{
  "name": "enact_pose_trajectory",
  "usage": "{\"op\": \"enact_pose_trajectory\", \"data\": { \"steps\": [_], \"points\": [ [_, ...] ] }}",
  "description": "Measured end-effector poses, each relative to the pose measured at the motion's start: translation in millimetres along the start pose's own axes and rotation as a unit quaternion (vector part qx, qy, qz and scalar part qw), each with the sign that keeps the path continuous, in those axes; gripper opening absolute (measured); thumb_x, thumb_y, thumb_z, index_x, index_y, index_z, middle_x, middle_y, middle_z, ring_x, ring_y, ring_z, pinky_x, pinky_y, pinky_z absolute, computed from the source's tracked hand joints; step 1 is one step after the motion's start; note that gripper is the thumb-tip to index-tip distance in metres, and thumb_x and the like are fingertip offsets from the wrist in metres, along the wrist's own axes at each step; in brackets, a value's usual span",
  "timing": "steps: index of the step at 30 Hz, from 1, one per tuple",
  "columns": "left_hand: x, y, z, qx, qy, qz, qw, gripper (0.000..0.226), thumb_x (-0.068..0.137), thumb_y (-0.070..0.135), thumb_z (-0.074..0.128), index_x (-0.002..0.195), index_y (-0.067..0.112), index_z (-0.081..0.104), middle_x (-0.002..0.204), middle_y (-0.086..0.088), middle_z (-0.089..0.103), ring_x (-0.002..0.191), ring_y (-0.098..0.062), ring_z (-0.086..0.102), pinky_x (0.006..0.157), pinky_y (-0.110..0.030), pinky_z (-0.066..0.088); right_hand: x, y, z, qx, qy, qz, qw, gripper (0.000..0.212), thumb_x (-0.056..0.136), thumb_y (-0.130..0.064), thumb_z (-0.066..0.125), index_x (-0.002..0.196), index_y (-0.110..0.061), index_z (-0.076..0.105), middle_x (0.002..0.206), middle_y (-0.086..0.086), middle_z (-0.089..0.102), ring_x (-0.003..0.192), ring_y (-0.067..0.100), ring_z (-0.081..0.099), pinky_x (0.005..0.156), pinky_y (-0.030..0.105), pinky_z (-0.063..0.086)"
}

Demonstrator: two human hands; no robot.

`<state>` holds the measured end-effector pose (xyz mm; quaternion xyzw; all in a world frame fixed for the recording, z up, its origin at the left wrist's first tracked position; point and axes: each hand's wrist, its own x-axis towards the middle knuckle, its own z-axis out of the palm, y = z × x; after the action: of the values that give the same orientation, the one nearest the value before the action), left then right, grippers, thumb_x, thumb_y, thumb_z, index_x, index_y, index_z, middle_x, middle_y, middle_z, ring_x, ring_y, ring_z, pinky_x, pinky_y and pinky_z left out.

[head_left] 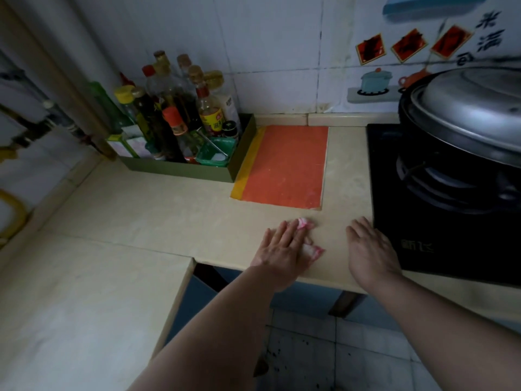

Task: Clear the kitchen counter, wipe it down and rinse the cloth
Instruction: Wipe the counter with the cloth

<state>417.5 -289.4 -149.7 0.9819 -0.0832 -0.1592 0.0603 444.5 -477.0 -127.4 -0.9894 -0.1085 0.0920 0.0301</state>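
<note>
A small pink-and-white cloth (310, 249) lies on the beige kitchen counter (146, 210) near its front edge. My left hand (282, 246) presses flat on the cloth, fingers spread, covering most of it; only two ends stick out. My right hand (369, 249) rests palm down on the counter just right of the cloth, fingers apart, holding nothing, beside the black stove's left edge.
An orange mat with a yellow strip (284, 165) lies behind the hands. A green box (180, 170) of several sauce bottles stands at the back left. A black stove (439, 244) carries a large pot with a metal lid (468, 117). The counter turns an L-corner at the left.
</note>
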Motion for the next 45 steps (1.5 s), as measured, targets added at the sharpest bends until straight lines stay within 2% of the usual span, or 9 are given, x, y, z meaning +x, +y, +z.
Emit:
{"op": "enact_pose_trajectory", "data": {
  "steps": [7, 11, 15, 24, 29, 35, 40, 42, 45],
  "points": [
    [-9, -76, -15, -0.075, 0.003, -0.195, 0.978, 0.082, 0.090, 0.072, 0.008, 0.153, 0.025, -0.014, 0.161, 0.002, -0.018, 0.147, -0.020, -0.021, 0.116, -0.046, -0.015, 16, -33, 5, 0.000, -0.009, -0.006, 1.000, 0.057, 0.093, -0.004, 0.017, 0.149, -0.008, 0.022, 0.161, 0.004, 0.012, 0.149, 0.017, 0.003, 0.120, 0.031, 0.010],
    [-18, -127, -13, -0.062, 0.015, -0.283, 0.957, 0.080, 0.091, 0.069, 0.006, 0.154, 0.022, -0.012, 0.162, 0.000, -0.016, 0.148, -0.021, -0.017, 0.118, -0.047, -0.011, 19, -28, 10, -0.013, 0.007, 0.001, 1.000, 0.079, 0.076, -0.011, -0.008, 0.147, -0.008, 0.027, 0.159, 0.004, 0.018, 0.149, 0.018, 0.007, 0.119, 0.031, 0.013],
    [-13, -127, -9, -0.060, 0.034, -0.302, 0.951, 0.076, 0.096, 0.061, 0.010, 0.155, 0.016, -0.009, 0.162, -0.004, -0.013, 0.149, -0.022, -0.014, 0.121, -0.044, -0.006, 17, -12, 6, -0.013, 0.006, 0.032, 0.999, 0.058, 0.091, -0.004, 0.014, 0.148, -0.008, 0.025, 0.160, 0.004, 0.015, 0.149, 0.017, 0.005, 0.119, 0.030, 0.011],
    [1, -33, -9, -0.063, 0.010, -0.171, 0.983, 0.079, 0.093, 0.065, 0.004, 0.153, 0.017, -0.015, 0.161, -0.005, -0.019, 0.148, -0.021, -0.017, 0.121, -0.041, -0.007, -12, 30, -9, 0.023, 0.020, 0.057, 0.998, 0.056, 0.092, -0.005, 0.030, 0.148, -0.012, 0.025, 0.158, 0.000, 0.020, 0.148, 0.015, 0.010, 0.115, 0.031, 0.019],
    [15, 46, -4, -0.052, -0.008, -0.089, 0.995, 0.078, 0.095, 0.063, 0.008, 0.154, 0.016, -0.012, 0.161, -0.005, -0.019, 0.148, -0.021, -0.019, 0.121, -0.040, -0.009, -25, 54, -16, 0.058, 0.018, 0.058, 0.996, 0.058, 0.095, -0.008, 0.034, 0.151, -0.014, 0.021, 0.160, -0.001, 0.014, 0.148, 0.014, 0.008, 0.117, 0.031, 0.017],
    [40, 108, 6, -0.065, 0.011, -0.050, 0.997, 0.076, 0.097, 0.060, 0.018, 0.155, 0.016, -0.004, 0.162, -0.004, -0.012, 0.149, -0.021, -0.014, 0.120, -0.039, -0.007, -42, 77, -14, 0.083, 0.048, 0.075, 0.993, 0.060, 0.092, -0.004, 0.035, 0.151, -0.014, 0.023, 0.160, -0.001, 0.017, 0.148, 0.012, 0.009, 0.117, 0.028, 0.017],
    [59, 103, -8, -0.132, -0.032, -0.022, 0.990, 0.071, 0.098, 0.055, 0.028, 0.156, 0.024, 0.000, 0.163, -0.002, -0.011, 0.149, -0.022, -0.012, 0.119, -0.043, -0.004, -49, 71, -7, 0.081, 0.044, 0.062, 0.994, 0.065, 0.089, -0.001, 0.040, 0.151, -0.013, 0.022, 0.160, 0.000, 0.016, 0.149, 0.012, 0.007, 0.119, 0.025, 0.016],
    [59, 82, -19, -0.197, -0.005, -0.012, 0.980, 0.059, 0.102, 0.044, 0.030, 0.155, 0.031, 0.008, 0.163, 0.002, -0.005, 0.150, -0.022, -0.010, 0.119, -0.048, -0.003, -46, 59, -5, 0.089, 0.040, 0.042, 0.994, 0.065, 0.090, -0.001, 0.039, 0.151, -0.014, 0.022, 0.160, 0.000, 0.015, 0.149, 0.014, 0.006, 0.119, 0.025, 0.015],
    [45, 41, -24, -0.159, 0.034, -0.060, 0.985, 0.054, 0.103, 0.030, 0.029, 0.154, 0.034, 0.011, 0.163, 0.005, -0.001, 0.150, -0.021, -0.008, 0.119, -0.049, -0.001, -37, 32, -4, 0.096, 0.037, 0.002, 0.995, 0.059, 0.093, -0.009, 0.040, 0.149, -0.019, 0.025, 0.159, 0.001, 0.018, 0.149, 0.017, 0.008, 0.118, 0.027, 0.015]
  ]
}}
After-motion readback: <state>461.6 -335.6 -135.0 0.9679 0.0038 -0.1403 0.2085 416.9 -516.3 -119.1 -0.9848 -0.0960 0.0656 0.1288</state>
